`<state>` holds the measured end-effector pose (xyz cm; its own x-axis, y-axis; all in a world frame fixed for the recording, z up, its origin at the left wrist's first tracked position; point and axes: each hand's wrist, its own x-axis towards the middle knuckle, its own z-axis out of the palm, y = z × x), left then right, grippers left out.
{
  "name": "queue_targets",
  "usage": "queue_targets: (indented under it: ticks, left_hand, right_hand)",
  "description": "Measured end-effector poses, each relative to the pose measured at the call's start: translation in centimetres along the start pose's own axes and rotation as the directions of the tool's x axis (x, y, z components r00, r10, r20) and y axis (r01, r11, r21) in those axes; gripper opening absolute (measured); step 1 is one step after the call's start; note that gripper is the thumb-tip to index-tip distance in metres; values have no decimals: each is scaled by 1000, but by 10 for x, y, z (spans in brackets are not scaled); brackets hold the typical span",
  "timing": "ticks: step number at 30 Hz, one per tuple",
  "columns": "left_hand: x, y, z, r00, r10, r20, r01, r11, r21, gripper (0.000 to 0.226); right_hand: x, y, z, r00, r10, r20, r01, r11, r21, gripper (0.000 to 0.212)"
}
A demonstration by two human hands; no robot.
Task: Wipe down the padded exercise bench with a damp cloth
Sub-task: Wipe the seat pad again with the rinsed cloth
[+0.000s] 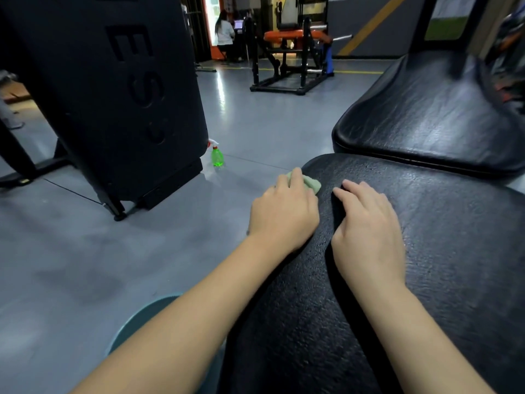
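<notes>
The black padded bench seat point(440, 251) fills the lower right, with its raised back pad point(420, 118) behind it. My left hand point(284, 214) covers a pale green cloth point(311, 184) at the seat's far left edge, fingers curled over it so only a corner shows. My right hand point(366, 226) lies flat on the seat just to the right, fingers straight and holding nothing.
A green spray bottle point(217, 155) stands on the grey floor beside a large black machine housing point(113, 89) at left. An orange-padded machine point(289, 55) and a seated person point(224, 32) are far back.
</notes>
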<state>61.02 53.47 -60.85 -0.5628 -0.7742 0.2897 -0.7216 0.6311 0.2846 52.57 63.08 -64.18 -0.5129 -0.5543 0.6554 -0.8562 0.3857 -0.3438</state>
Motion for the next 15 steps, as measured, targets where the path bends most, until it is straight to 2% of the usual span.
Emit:
queue_targets:
  ticks: [3, 7, 10, 15]
  left_hand:
    - [32, 12, -2, 999, -22, 46, 26, 997, -69, 35]
    - [91, 27, -8, 980, 146, 138, -138, 988, -68, 34]
    - [108, 33, -6, 963, 191, 192, -184, 982, -53, 35]
    - [79, 21, 6, 996, 76, 49, -74, 996, -47, 35]
  right_hand:
    - [1, 1, -1, 1000, -18, -20, 18, 1000, -2, 66]
    - [5, 1, 0, 1000, -11, -23, 11, 1000, 8, 59]
    - [8, 1, -1, 999, -4, -34, 5, 999, 33, 54]
    - [7, 2, -1, 998, -46, -40, 47, 999, 5, 56]
